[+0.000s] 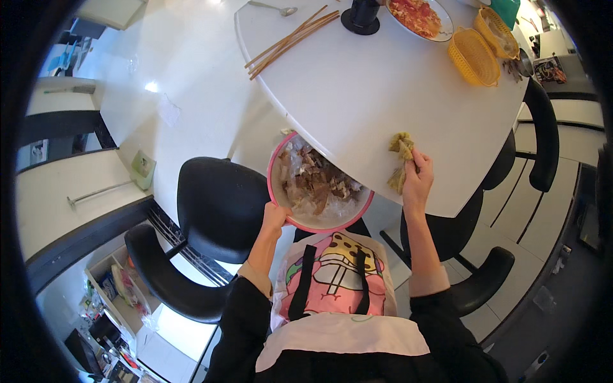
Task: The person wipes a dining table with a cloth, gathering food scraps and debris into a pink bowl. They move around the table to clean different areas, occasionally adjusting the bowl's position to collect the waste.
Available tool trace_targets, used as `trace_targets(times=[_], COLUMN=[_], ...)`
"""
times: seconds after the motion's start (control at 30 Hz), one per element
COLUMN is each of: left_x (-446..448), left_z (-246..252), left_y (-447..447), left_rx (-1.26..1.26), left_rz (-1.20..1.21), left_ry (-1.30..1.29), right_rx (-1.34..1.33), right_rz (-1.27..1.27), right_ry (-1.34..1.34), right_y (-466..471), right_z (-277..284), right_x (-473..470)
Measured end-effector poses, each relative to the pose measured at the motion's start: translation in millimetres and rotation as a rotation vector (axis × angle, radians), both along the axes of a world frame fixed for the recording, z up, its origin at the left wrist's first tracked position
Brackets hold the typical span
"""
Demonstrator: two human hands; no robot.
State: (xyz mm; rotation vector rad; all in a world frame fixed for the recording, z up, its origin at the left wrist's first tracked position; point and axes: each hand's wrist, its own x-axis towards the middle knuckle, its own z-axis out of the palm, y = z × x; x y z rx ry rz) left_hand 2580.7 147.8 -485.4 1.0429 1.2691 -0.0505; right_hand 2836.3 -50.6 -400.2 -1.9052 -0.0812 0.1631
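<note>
My left hand (277, 216) grips the pink rim of a round waste bin (322, 226), held up against the table's curved edge. Inside lie crumpled clear plastic and brown and pale scraps (318, 184); the table edge hides part of the bin's mouth. A yellowish-green cloth (401, 146) is bunched in my right hand (418, 179), low over or touching the white table (354, 100). Part of the cloth hangs out to the left of the fingers.
Several wooden chopsticks (292, 43) and a metal spoon (287, 11) lie at the table's far left. A plate of red and yellow food (421, 19), a black cylindrical stand (360, 21) and yellow plastic baskets (474, 57) stand farther back. Black chairs (220, 206) flank me.
</note>
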Motion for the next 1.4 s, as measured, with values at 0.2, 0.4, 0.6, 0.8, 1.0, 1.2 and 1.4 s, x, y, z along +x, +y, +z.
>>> trace_targets(times=[0.2, 0.4, 0.6, 0.8, 1.0, 1.2, 1.4], left_x=[-4.0, 2.6, -12.4, 7.2, 8.1, 2.9, -6.1], left_z=[10.4, 15.8, -4.2, 25.2, 27.4, 25.8, 8.7], left_y=[3.9, 12.9, 9.4, 4.0, 3.7, 8.4, 8.0], left_rx=[-0.069, -0.045, -0.058, -0.073, -0.073, -0.042, -0.026], left_rz=[0.021, 0.016, 0.135, 0.173, 0.253, 0.181, -0.007], left_ry=[0.013, -0.011, -0.041, 0.059, 0.031, 0.066, 0.057], right_rx=[-0.256, 0.153, -0.025, -0.390, -0.087, 0.034, -0.060], right_rz=[0.265, 0.687, 0.506, 0.278, 0.779, 1.209, 1.407], right_ry=[-0.341, -0.114, -0.275, -0.659, -0.580, -0.543, -0.345], right_y=[61.8, 114.9, 135.7, 188.9, 235.5, 190.8, 97.6], right_z=[-18.5, 13.5, 6.1, -29.6, -21.4, -8.2, 11.9], right_x=[-69.0, -58.7, 92.2, 126.4, 69.0, 23.1, -0.4])
